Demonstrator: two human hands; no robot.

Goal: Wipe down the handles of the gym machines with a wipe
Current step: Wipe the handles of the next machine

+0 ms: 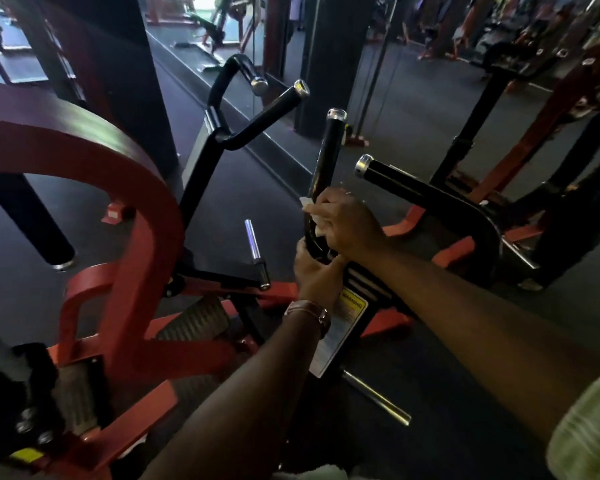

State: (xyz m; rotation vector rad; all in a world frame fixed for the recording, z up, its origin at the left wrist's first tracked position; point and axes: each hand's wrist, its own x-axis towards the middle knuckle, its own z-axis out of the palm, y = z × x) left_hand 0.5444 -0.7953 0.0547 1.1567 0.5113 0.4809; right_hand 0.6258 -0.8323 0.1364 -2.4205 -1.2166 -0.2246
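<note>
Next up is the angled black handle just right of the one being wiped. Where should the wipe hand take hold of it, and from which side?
Grip the angled handle just below its chrome cap, coming down from above and wrapping the wipe round the bar. Its free end points up-left with open space around it, while the lower part curves into the frame, so a stroke can probably run from cap towards the bend.

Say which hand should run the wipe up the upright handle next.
Right. The right hand already presses the white wipe round the upright handle, with bare grip above it. The left hand grips the bar lower down, seemingly without a wipe, and likely steadies it.
</note>
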